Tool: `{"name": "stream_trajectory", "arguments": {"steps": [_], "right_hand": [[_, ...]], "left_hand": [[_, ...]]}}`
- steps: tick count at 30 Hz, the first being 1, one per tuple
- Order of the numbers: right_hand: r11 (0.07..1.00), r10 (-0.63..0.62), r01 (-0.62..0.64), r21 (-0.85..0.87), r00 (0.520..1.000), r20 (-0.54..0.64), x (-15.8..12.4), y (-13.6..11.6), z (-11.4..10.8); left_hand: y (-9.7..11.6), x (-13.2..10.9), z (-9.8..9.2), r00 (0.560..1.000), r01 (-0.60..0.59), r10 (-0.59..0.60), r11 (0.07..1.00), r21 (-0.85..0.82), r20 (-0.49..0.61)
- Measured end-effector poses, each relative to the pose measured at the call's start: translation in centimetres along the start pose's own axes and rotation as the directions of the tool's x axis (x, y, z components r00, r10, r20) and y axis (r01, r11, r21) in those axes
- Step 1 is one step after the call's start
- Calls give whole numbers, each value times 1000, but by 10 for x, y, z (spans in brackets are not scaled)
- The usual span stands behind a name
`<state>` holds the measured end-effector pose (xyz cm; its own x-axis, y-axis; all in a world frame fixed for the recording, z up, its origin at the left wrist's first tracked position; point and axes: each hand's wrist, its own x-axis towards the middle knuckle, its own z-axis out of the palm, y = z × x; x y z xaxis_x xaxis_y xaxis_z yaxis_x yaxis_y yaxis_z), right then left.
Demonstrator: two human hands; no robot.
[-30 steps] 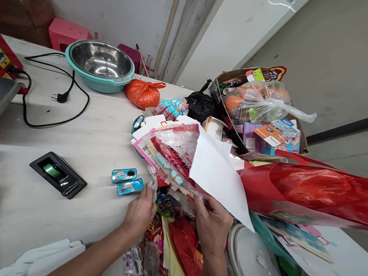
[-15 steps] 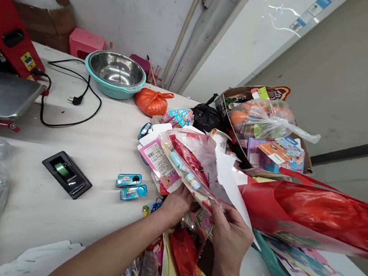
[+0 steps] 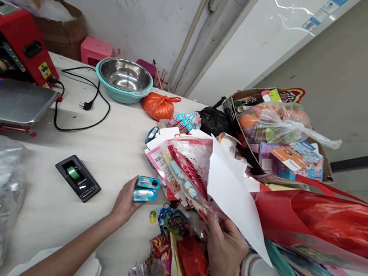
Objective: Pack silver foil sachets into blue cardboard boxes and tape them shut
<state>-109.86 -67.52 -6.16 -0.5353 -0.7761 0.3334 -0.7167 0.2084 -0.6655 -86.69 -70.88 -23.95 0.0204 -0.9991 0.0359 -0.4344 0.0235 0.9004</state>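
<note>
My left hand point(image 3: 127, 201) is closed around the left ends of two small blue tins point(image 3: 145, 195), which lie side by side at the table's middle. My right hand point(image 3: 226, 244) grips the lower end of a clear plastic packet point(image 3: 195, 176) with red print and a row of pale blue and white pieces inside. A white sheet point(image 3: 229, 181) lies against the packet, and a pink printed card point(image 3: 168, 177) shows behind it. Below, between my hands, are a tiny green-and-yellow toy point(image 3: 153, 217), a blue trinket point(image 3: 164, 213) and a red plastic wrapper point(image 3: 192, 258).
A black case point(image 3: 78, 178) lies left on the table point(image 3: 117, 147). Behind it stand a teal-rimmed metal basin point(image 3: 123, 79), a black cable point(image 3: 78, 130) and an orange bag point(image 3: 158, 106). A full cardboard box point(image 3: 234, 122) and a red bag point(image 3: 323, 221) crowd the right side.
My left hand has left the packet and moved left onto the two blue tins, closing on them. The right hand still holds the packet. The view has shifted slightly.
</note>
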Motion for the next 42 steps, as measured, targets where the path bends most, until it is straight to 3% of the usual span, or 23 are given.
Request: {"name": "stream_trajectory", "arguments": {"steps": [4,7,11,14,17,20,23,26,27,29,30,32,33,34,36,38,39,42], "right_hand": [[998,46,-46,48,999,-13,-1,2,1],[999,-33,32,23,998,57,-10,9,7],[985,-165,169,-25,977,133,-23,15,21],[972,-229,234,-17,960,161,-30,15,31],[951,-297,308,-40,940,165,-35,15,40],[885,-431,455,-103,882,193,-40,15,46],[801,-546,583,-138,805,232,-46,12,47],[748,-631,654,-112,754,185,-58,4,40],[742,-646,664,-98,746,162,-65,0,37],[749,-650,658,-80,753,100,-86,-5,33],[770,-631,635,-65,773,70,-102,-7,32],[836,-548,549,4,835,55,-141,-9,33],[880,-475,472,53,875,97,-163,-9,35],[918,-395,381,108,902,172,-187,-9,37],[974,-203,146,172,902,380,-234,-8,41],[982,-2,-103,159,836,549,-274,-5,43],[961,103,-237,139,780,618,-289,-3,44],[819,278,-565,104,548,789,-316,-2,49]], "left_hand": [[35,37,40,998,-53,52,997,52,27],[44,47,48,995,-94,91,994,61,44],[23,38,38,987,-121,116,992,42,111],[11,20,37,987,-75,69,997,36,148],[19,11,47,986,48,-53,998,35,160],[36,13,50,980,116,-120,993,35,157],[42,6,25,983,78,-80,997,20,164],[36,-24,-32,990,-18,17,1000,9,141],[34,-37,-54,995,-34,32,999,17,92],[32,-55,-99,989,17,-9,998,55,-146],[32,-58,-119,951,98,-77,994,57,-299],[32,-49,-149,799,311,-271,950,-17,-536],[31,-40,-159,736,431,-412,897,-97,-537],[28,-28,-164,700,499,-495,854,-143,-514],[21,-5,-165,635,595,-619,774,-219,-463],[11,12,-161,608,637,-681,725,-260,-408],[7,18,-160,610,645,-694,716,-269,-383],[-1,27,-168,680,619,-669,743,-255,-301]]}}
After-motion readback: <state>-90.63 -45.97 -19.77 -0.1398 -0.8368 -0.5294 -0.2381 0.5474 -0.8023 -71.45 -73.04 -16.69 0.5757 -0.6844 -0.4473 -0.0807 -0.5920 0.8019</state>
